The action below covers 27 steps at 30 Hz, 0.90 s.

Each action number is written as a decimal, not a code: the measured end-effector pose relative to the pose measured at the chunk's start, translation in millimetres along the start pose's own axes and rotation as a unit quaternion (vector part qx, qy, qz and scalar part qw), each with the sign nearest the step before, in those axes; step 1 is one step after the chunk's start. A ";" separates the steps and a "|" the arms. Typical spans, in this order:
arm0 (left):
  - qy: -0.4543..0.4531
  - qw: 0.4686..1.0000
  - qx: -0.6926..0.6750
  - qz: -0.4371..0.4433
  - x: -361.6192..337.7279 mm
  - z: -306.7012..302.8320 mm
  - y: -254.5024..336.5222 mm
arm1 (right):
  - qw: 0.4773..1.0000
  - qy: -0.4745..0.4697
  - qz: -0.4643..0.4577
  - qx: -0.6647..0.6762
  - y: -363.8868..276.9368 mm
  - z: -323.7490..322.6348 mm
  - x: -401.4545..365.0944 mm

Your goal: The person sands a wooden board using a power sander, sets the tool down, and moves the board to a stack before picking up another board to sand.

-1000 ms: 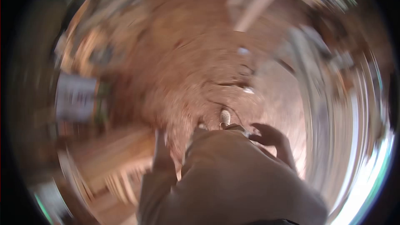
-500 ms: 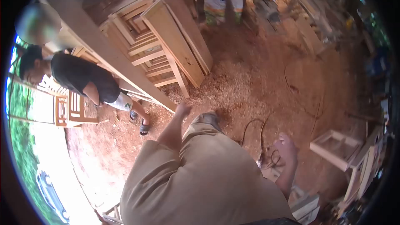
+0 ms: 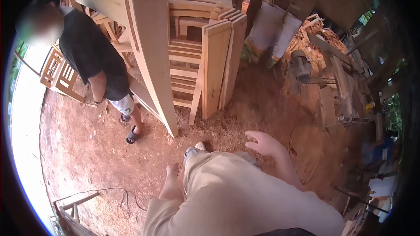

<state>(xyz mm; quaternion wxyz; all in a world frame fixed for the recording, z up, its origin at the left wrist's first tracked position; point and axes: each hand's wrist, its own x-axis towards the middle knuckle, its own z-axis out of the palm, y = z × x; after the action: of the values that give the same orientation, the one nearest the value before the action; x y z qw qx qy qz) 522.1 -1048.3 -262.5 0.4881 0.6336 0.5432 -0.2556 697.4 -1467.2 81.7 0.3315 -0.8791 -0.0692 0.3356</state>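
My right hand (image 3: pixel 261 143) hangs in the air over the dirt floor, ahead of my body. Its fingers are loosely bent and apart, and it holds nothing. My left hand (image 3: pixel 172 170) is low beside my thigh; its fingers are too small and blurred to make out, and no object shows in it. Ahead, wooden panels (image 3: pixel 216 67) lean upright against slatted wooden frames (image 3: pixel 186 72). A long wide board (image 3: pixel 151 48) slants down to the floor on their left. Neither hand touches these.
A person in a black shirt (image 3: pixel 89 48) stands at left. Behind them is a wooden chair (image 3: pixel 65 76). A white sack (image 3: pixel 267 32) stands at the back. Scrap timber (image 3: pixel 341 78) and a motor-like machine (image 3: pixel 300 63) lie at right. A cable (image 3: pixel 124 196) runs along the floor at lower left.
My view has swung, so the leaning panels now stand more upright and central. The standing person looks larger and nearer. My right hand has come forward; my left hand is lower.
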 end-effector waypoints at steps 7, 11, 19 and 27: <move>0.023 0.989 -0.141 -0.032 -4.3 24.2 10.9 | 0.967 0.052 -0.206 0.143 -54.3 -117.5 146.2; 0.118 0.949 -0.291 -0.020 -22.0 23.4 7.0 | 0.920 0.182 -0.209 0.275 -84.5 -192.5 221.2; 0.298 0.874 -0.332 -0.191 -113.5 125.8 -34.0 | 0.856 0.276 -0.185 0.397 -91.3 -333.9 449.5; 0.280 0.901 -0.245 -0.224 -268.7 268.8 -108.7 | 0.848 0.224 -0.318 0.360 -44.6 -330.6 582.6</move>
<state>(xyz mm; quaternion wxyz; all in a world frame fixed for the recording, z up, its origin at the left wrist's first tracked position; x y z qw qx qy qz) 400.6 -1414.2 -175.7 0.3854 0.4015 0.8303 -0.0290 1357.9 -1409.7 -23.7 0.7199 -0.6792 -0.1429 0.0071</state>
